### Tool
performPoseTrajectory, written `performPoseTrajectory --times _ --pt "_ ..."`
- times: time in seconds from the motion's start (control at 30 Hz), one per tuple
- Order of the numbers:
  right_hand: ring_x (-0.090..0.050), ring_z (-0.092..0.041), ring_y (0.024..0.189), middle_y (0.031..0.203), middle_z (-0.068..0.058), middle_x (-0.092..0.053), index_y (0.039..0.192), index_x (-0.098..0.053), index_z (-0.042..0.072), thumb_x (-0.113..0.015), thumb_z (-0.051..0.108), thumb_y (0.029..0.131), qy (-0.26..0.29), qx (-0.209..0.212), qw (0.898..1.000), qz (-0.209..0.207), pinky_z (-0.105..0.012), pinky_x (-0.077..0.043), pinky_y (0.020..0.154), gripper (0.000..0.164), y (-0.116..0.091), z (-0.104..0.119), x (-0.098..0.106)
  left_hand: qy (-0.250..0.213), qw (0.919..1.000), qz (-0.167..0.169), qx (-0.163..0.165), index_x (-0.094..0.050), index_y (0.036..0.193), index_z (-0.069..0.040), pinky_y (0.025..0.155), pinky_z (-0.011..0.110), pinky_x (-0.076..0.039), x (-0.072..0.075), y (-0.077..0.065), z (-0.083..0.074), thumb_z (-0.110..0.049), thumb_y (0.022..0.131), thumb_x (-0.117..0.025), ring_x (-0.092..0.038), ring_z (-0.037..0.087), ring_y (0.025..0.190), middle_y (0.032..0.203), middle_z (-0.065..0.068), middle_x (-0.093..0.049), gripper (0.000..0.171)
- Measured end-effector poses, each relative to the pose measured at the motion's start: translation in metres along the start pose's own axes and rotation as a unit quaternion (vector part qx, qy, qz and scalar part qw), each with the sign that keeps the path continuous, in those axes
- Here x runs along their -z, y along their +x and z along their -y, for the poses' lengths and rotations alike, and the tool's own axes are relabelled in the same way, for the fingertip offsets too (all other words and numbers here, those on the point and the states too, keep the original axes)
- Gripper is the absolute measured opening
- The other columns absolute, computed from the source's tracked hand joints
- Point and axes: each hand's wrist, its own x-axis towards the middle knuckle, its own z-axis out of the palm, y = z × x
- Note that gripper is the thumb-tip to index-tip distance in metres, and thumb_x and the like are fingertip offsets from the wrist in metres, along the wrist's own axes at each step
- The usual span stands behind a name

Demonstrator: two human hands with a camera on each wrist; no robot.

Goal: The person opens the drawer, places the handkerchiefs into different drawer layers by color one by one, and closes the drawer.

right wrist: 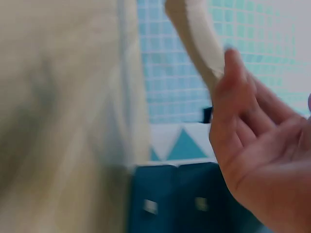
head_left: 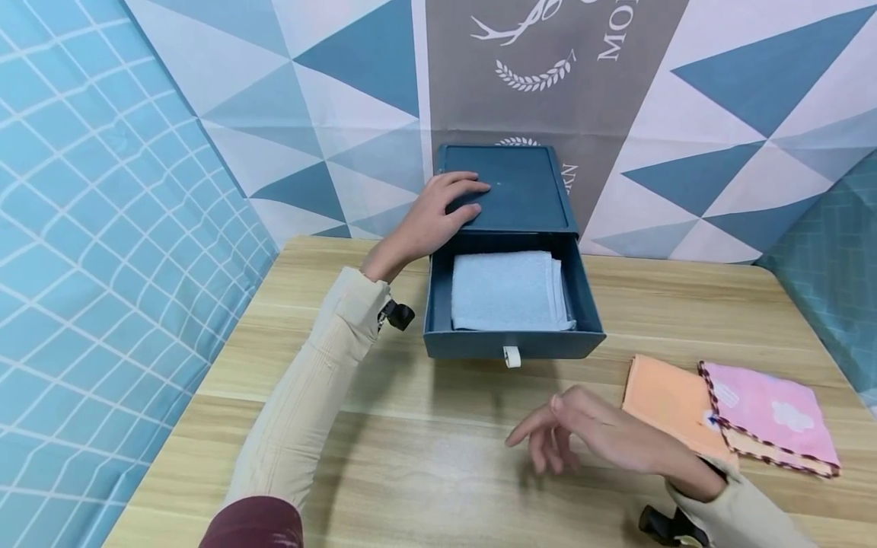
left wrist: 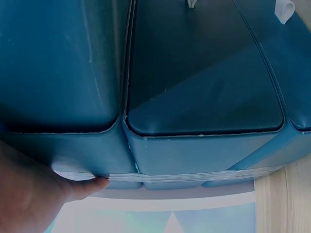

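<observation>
A dark blue drawer box stands at the back of the table, its top drawer pulled out. Inside lies a folded light blue towel. My left hand rests on the box's top at its left edge, fingers spread loosely. In the left wrist view, the thumb of the left hand lies along the side of the box. Over the table in front of the drawer, my right hand hangs with loosely bent fingers and holds nothing. The right wrist view shows this hand blurred.
Right of the drawer, a folded orange towel lies partly under a folded pink towel with a striped edge. A white pull tab hangs from the drawer front. Behind the wooden table hangs a patterned cloth.
</observation>
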Motion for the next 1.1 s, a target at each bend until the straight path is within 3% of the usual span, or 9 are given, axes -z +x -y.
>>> performPoseTrajectory --times 0.1,0.2,0.33,0.47,0.6,0.77,1.1 --pt "-0.065 -0.019 0.068 0.092 -0.024 -0.07 0.135 -0.06 0.003 0.0 0.03 0.11 0.084 -0.039 0.993 0.08 -0.033 -0.055 0.056 0.071 0.006 -0.015 -0.003 0.003 1.0 0.001 0.002 -0.055 0.143 -0.016 0.118 0.042 -0.02 0.0 0.0 0.0 -0.03 0.105 -0.047 -0.023 0.021 0.147 0.157 0.004 -0.037 0.042" --pt "-0.065 -0.021 0.073 0.1 -0.028 -0.067 0.144 -0.052 0.005 0.002 0.037 0.109 0.107 -0.059 0.988 0.099 -0.037 -0.056 0.057 0.071 0.014 -0.024 -0.003 0.004 1.0 0.004 0.003 -0.055 0.143 -0.016 0.119 0.042 -0.02 -0.001 0.001 0.001 -0.032 0.105 -0.047 -0.022 0.02 0.147 0.157 0.004 -0.036 0.042" --pt "-0.067 -0.017 0.077 0.105 -0.031 -0.066 0.152 -0.038 0.003 -0.001 0.041 0.109 0.121 -0.034 0.986 0.113 -0.043 -0.056 0.054 0.068 0.027 -0.028 0.002 0.002 1.0 0.007 0.001 -0.055 0.144 -0.016 0.118 0.042 -0.02 -0.002 0.002 0.001 -0.032 0.105 -0.047 -0.022 0.019 0.147 0.157 0.004 -0.036 0.043" --pt "-0.068 -0.023 0.078 0.11 -0.032 -0.065 0.157 -0.027 0.006 0.0 0.048 0.107 0.151 -0.014 0.98 0.128 -0.044 -0.055 0.052 0.071 0.04 -0.025 0.009 0.001 1.0 0.002 -0.002 -0.055 0.143 -0.016 0.118 0.041 -0.021 -0.003 0.002 0.001 -0.031 0.105 -0.047 -0.023 0.02 0.147 0.157 0.004 -0.036 0.042" --pt "-0.067 -0.025 0.077 0.115 -0.033 -0.064 0.158 -0.025 0.008 0.005 0.053 0.104 0.195 -0.035 0.972 0.125 -0.041 -0.055 0.053 0.077 0.047 -0.02 0.014 0.003 1.0 0.001 -0.004 -0.055 0.143 -0.016 0.118 0.042 -0.021 -0.004 0.002 -0.001 -0.031 0.105 -0.047 -0.023 0.021 0.147 0.157 0.004 -0.037 0.042" --pt "-0.067 -0.023 0.076 0.116 -0.036 -0.062 0.158 -0.026 0.008 0.002 0.046 0.107 0.248 -0.063 0.96 0.109 -0.039 -0.056 0.056 0.07 0.051 -0.016 0.014 0.001 1.0 0.002 -0.007 -0.055 0.143 -0.015 0.118 0.041 -0.021 -0.004 0.003 -0.002 -0.031 0.105 -0.047 -0.024 0.021 0.146 0.157 0.005 -0.037 0.042" --pt "-0.068 -0.024 0.072 0.112 -0.037 -0.063 0.156 -0.031 0.003 -0.007 0.038 0.11 0.248 -0.042 0.964 0.083 -0.039 -0.057 0.057 0.062 0.056 -0.017 0.011 0.004 1.0 -0.001 -0.005 -0.055 0.143 -0.014 0.119 0.042 -0.02 0.0 0.0 0.001 -0.03 0.104 -0.047 -0.024 0.022 0.147 0.157 0.007 -0.037 0.043"
